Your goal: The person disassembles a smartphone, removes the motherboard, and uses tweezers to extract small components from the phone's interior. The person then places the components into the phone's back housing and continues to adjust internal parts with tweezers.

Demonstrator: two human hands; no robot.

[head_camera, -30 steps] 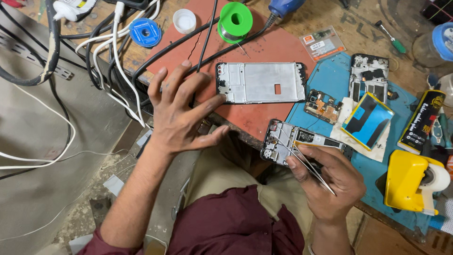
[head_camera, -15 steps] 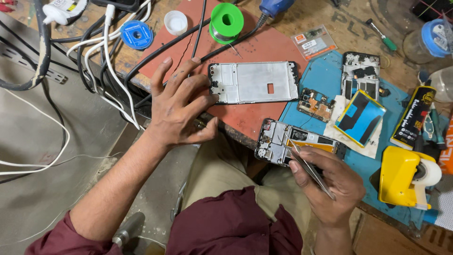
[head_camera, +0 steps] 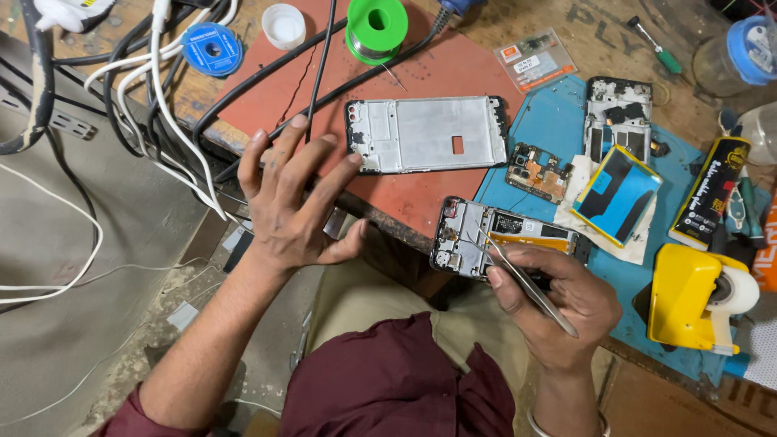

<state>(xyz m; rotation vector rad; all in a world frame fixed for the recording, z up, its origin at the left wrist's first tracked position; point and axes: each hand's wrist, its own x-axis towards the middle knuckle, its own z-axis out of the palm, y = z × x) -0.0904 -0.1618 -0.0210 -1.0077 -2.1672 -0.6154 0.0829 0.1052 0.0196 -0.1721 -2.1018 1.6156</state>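
right hand (head_camera: 558, 303) grip pinching tweezers (head_camera: 518, 275) over opened phone (head_camera: 502, 239) at bench edge, left hand (head_camera: 295, 202) grip wide, empty

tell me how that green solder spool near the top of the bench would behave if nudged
The green solder spool seems to rest on a flat flange, so it would probably slide rather than roll. Its wound wire likely makes it heavy for its size. Tipped onto its rim, it could roll towards the black cables.

- My left hand (head_camera: 295, 202) has bare red mat (head_camera: 453, 77) at twelve o'clock, until cables (head_camera: 267, 105) cross it.
- A phone frame (head_camera: 429, 133) blocks two o'clock.
- By my right hand (head_camera: 558, 303), the opened phone (head_camera: 502, 239) fills eleven; a yellow tape dispenser (head_camera: 696, 299) bars three.
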